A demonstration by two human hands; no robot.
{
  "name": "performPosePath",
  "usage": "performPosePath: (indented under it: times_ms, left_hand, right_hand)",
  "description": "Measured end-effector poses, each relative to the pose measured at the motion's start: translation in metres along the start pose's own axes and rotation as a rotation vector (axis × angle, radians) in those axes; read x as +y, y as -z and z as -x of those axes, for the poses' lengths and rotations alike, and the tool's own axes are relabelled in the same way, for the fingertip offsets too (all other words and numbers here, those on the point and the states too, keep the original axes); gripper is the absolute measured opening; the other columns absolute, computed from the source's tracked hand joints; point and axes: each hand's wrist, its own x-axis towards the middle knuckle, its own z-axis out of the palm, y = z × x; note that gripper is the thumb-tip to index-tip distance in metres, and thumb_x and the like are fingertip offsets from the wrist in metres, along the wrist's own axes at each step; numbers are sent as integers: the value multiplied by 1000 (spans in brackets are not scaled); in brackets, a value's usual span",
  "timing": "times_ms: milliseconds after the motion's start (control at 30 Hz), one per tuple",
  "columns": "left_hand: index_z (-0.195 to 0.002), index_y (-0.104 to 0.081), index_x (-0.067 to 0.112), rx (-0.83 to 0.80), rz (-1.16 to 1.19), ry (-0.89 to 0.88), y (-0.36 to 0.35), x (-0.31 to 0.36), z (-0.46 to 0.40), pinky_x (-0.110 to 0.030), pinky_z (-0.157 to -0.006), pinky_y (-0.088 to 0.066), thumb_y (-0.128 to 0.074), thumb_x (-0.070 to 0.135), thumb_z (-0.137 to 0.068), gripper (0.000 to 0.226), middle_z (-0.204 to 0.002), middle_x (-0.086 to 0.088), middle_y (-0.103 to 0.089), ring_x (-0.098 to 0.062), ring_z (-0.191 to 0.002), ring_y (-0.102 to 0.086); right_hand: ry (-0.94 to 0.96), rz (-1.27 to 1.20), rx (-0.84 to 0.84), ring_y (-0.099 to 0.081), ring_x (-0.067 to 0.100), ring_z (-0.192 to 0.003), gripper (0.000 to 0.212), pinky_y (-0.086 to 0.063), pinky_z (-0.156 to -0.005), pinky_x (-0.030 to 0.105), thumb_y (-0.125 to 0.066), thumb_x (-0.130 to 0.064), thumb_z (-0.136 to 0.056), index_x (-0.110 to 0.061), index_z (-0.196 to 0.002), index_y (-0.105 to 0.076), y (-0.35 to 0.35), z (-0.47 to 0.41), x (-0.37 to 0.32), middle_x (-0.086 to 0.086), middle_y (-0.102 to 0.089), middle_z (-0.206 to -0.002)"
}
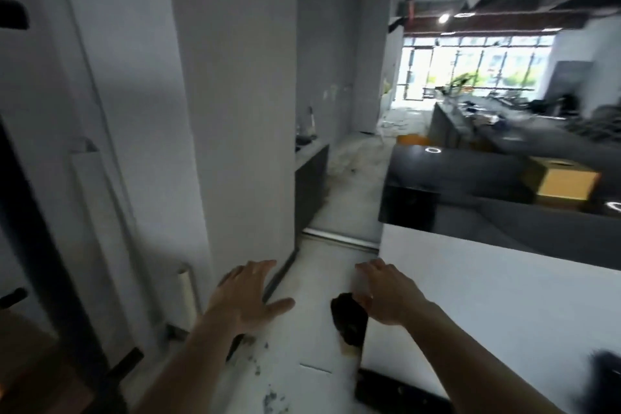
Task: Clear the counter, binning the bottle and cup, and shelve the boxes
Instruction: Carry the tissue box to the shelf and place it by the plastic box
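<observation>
My right hand is low beside the white side panel of the counter, its fingers curled around a pale, see-through cup that is blurred. Just under the cup is a dark, rounded object on the floor; I cannot tell what it is. My left hand hovers to the left with fingers spread and nothing in it. A brown cardboard box lies on the glossy black counter top at the right. No bottle is visible.
A tall white wall panel rises at the left, with a low dark cabinet behind it. A narrow floor aisle runs ahead between cabinet and counter. More cluttered counters stretch toward bright windows. A black flat object lies by the counter base.
</observation>
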Motion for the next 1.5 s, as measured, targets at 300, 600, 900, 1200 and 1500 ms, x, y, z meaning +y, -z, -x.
performPosePath:
  times_ms: [300,600,900,1200,1500]
  left_hand:
    - [-160,-19,35,-86,-6,-416,-43,166,-19,-39,-120,-30,-34,94,-72,107,-164,6,-33,-20,-149,-35]
    - [-159,-20,39,-102,67,-555,-60,280,-33,-37,-117,-35,-49,80,-82,92,-161,8,-36,-17,-146,-38]
    - [-155,-27,39,-77,235,-525,-73,381,-76,-38,-112,-41,-53,79,-81,88,-158,8,-42,-19,-143,-43]
    - [-156,-31,37,-65,598,-507,-99,474,-145,-40,-112,-42,-61,66,-88,80,-163,5,-37,-21,-148,-39]
    - [-151,-38,32,-8,901,-459,-79,540,-297,-36,-103,-43,-68,57,-88,74,-156,1,-44,-18,-139,-46]
  right_hand:
    - [-433,13,84,-42,26,-136,63,-44,-105,40,-51,-48,-96,-25,-152,-31,28,139,126,4,-37,-153]
    - [-596,-11,133,-42,28,-137,64,-42,-107,42,-51,-48,-96,-24,-152,-30,44,187,215,5,-36,-155]
    - [-613,-90,226,-42,26,-137,64,-43,-107,41,-50,-49,-96,-25,-152,-31,77,178,310,2,-37,-153]
    - [-632,-263,413,-48,26,-133,59,-42,-106,38,-55,-46,-95,-24,-147,-39,109,120,390,3,-43,-152]
    - [-703,-580,631,-56,29,-124,61,-51,-98,42,-65,-41,-92,-24,-146,-42,155,5,466,11,-51,-144]
